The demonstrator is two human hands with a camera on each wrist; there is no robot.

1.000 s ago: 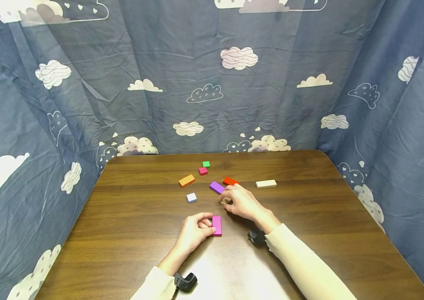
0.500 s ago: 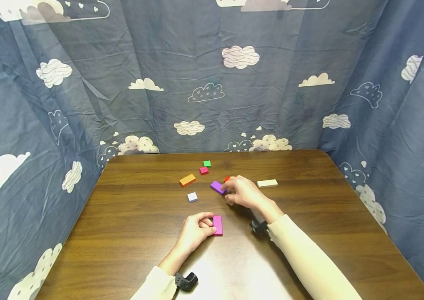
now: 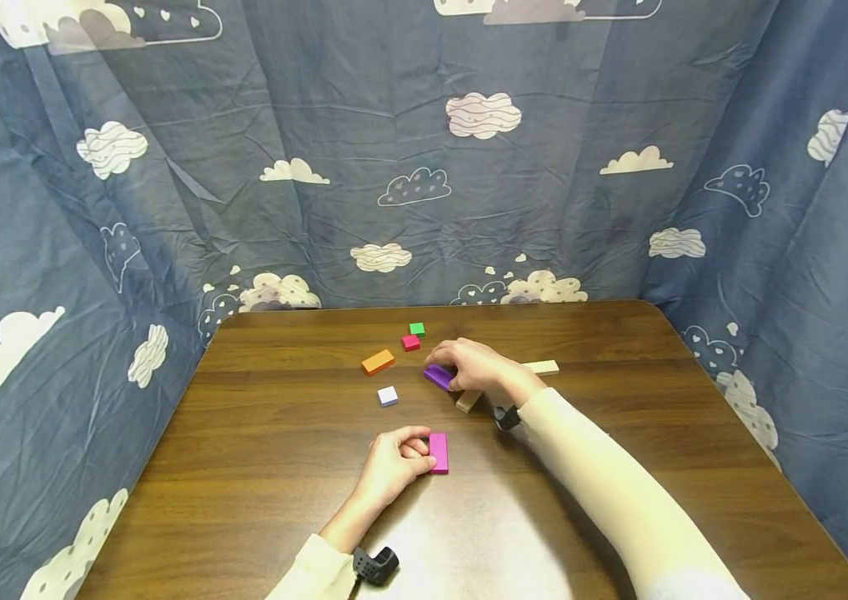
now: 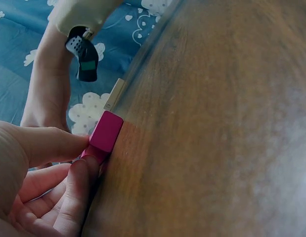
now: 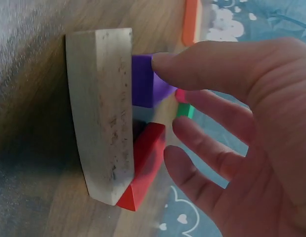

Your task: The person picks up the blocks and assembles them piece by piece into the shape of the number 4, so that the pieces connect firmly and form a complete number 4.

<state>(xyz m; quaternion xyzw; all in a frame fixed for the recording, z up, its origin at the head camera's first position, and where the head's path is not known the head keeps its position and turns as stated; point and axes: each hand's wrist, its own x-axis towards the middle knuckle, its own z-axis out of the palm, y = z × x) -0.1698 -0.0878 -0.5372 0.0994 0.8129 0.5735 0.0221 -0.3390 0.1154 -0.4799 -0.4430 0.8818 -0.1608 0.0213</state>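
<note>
My left hand [image 3: 393, 460] pinches a magenta block [image 3: 439, 452] between thumb and fingers; in the left wrist view, that magenta block [image 4: 106, 132] juts past the fingertips. My right hand [image 3: 474, 365] arches over a purple block [image 3: 437, 377], its thumb at the near end and its fingers around the far end. The right wrist view has the thumb tip overlapping the purple block [image 5: 143, 81], the other fingers spread and curved. A bare wooden block [image 5: 106, 118] lies close by, beside a red block [image 5: 145, 165] that the hand hides in the head view.
Left of the right hand lie an orange block [image 3: 378, 362], a small white-topped block [image 3: 388, 396], a small crimson block [image 3: 410, 342] and a small green block [image 3: 417, 329]. A cream block [image 3: 545, 367] sits behind the right wrist. A cloud-print curtain [image 3: 424, 242] surrounds the table.
My right hand has moved from the wooden block up and forward to the purple block, uncovering the wooden one and covering the red one. My left hand stays on the magenta block.
</note>
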